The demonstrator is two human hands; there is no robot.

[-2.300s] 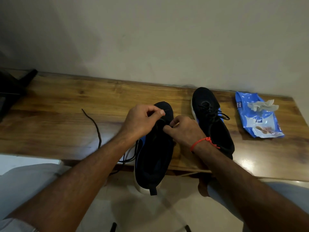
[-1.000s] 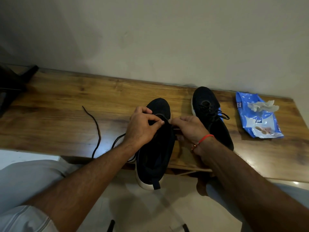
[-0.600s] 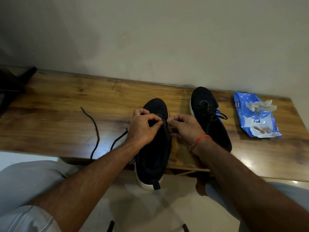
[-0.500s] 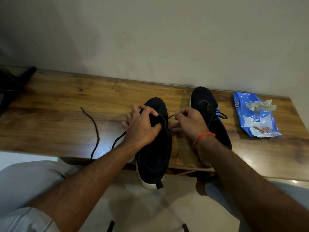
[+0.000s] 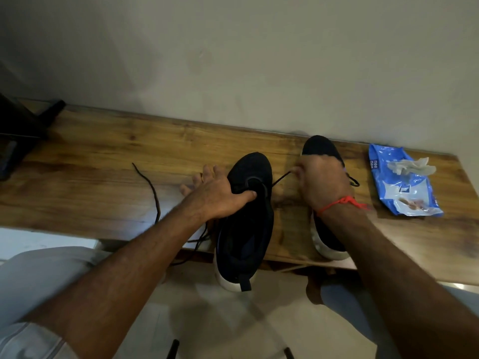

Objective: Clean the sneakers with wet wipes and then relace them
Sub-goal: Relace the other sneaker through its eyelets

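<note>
We're mid-relacing the near sneaker [image 5: 246, 224] at the table [image 5: 103, 177] edge; left hand [image 5: 215, 198] grips its collar, right hand [image 5: 324, 182] pinches the lace [image 5: 281, 177] taut; next, thread the following eyelet.

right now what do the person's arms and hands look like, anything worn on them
Both forearms are bare, with no gloves, rings or watch visible. The right hand has a thin red thread bracelet tied round its wrist, knotted with short loose ends. The left hand and its wrist carry nothing. A pale sleeve edge shows near the left elbow.
</note>
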